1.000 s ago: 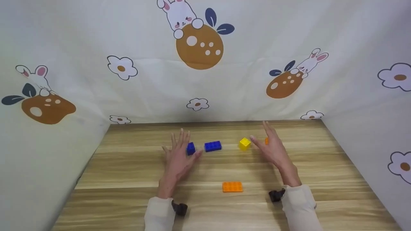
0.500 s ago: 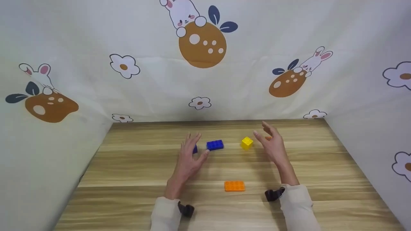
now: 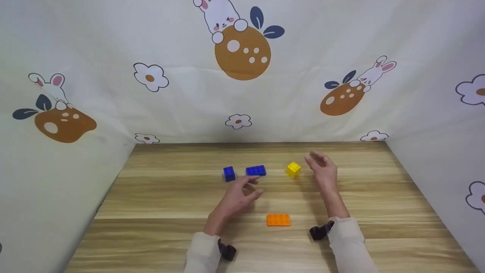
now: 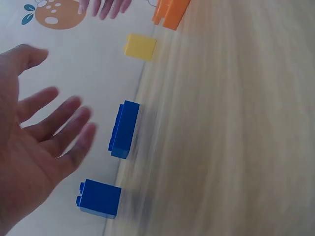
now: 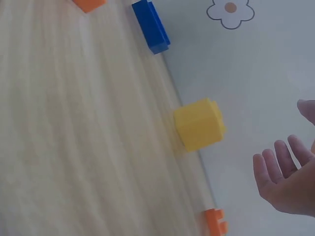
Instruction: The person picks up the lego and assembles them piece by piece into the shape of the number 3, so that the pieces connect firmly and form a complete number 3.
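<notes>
My left hand (image 3: 238,195) hovers over the table just in front of the long blue toy brick (image 3: 255,170), fingers loosely bent and nothing in them. Left of that brick stands a short blue toy brick (image 3: 229,173). My right hand (image 3: 324,172) is raised to the right of the yellow toy brick (image 3: 293,169), its fingers bent and holding nothing. A small orange brick (image 5: 215,222) shows in the right wrist view; in the head view my right hand hides it. Closer to me, between both forearms, lies a flat orange brick (image 3: 278,220).
The wood-grain table (image 3: 170,204) is enclosed at the back and sides by pale cloth (image 3: 182,102) printed with rabbits and flowers. A black wrist camera (image 3: 227,251) sits at the left cuff, another black camera (image 3: 320,231) at the right.
My left hand has moved right and toward me, uncovering the short blue brick, and its spread fingers have bent. The right hand's fingers have drawn in, now covering the small orange brick.
</notes>
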Demonstrator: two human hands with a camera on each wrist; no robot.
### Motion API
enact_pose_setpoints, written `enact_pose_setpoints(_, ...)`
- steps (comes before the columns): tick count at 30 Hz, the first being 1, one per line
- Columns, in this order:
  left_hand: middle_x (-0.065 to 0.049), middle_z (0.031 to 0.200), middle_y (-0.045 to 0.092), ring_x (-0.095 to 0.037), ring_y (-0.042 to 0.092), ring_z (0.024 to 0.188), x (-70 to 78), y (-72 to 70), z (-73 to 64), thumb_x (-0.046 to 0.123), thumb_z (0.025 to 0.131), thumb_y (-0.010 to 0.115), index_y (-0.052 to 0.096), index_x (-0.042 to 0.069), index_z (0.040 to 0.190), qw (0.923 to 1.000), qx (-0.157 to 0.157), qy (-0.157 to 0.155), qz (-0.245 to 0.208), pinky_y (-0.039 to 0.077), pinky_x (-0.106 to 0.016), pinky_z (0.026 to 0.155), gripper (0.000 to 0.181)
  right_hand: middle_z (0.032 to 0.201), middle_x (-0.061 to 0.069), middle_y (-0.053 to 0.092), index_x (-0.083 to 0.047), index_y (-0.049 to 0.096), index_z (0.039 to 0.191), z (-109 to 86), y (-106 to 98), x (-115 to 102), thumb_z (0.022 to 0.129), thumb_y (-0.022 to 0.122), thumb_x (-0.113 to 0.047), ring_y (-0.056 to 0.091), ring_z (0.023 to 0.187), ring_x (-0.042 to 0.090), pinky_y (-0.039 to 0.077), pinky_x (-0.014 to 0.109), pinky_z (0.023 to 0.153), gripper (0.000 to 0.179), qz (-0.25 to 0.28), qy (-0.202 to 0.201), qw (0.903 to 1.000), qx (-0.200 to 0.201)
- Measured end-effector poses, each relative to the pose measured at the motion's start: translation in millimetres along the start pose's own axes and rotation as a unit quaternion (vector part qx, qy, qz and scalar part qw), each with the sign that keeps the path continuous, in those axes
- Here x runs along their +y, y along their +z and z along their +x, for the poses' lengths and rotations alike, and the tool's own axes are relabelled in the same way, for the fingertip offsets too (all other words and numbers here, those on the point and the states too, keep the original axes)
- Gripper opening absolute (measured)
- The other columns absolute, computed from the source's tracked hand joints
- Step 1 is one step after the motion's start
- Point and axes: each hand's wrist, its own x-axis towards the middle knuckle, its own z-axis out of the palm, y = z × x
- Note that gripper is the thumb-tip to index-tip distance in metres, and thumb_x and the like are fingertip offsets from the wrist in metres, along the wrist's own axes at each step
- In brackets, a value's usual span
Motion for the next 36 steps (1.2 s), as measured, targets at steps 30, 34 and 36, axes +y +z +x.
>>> enact_pose_setpoints(30,0.009,0.104,0.066,-0.008,0.057,0.093,1.3,21.3,-2.9,0.029,0.082,0.084,0.071,0.021,0.115,0.9717,-0.218,-0.058,0.069,0.051,-0.029,0.092,0.037,0.150,0.020,0.049,-0.002,0.047,0.147,6.9,16.0,23.4,0.092,0.074,-0.021,0.060,0.112,0.014,0.051,0.027,0.098,0.064,-0.034,0.110,0.9898,-0.083)
enact_pose_setpoints(34,0.008,0.099,0.066,-0.009,0.057,0.089,3.3,24.2,-3.1,0.024,0.083,0.083,0.072,0.019,0.110,0.9748,-0.202,-0.064,0.070,0.052,-0.028,0.087,0.030,0.151,0.019,0.048,-0.002,0.046,0.147,7.0,16.0,21.8,0.093,0.072,-0.016,0.055,0.120,0.019,0.050,0.027,0.100,0.062,-0.030,0.120,0.9886,-0.085)
enact_pose_setpoints(36,0.007,0.096,0.066,-0.009,0.056,0.087,4.5,24.9,-3.1,0.023,0.083,0.083,0.073,0.019,0.107,0.9763,-0.196,-0.062,0.068,0.051,-0.026,0.084,0.026,0.151,0.019,0.048,-0.002,0.047,0.146,7.7,15.6,20.7,0.092,0.072,-0.013,0.054,0.122,0.020,0.051,0.024,0.096,0.061,-0.026,0.124,0.9886,-0.081)
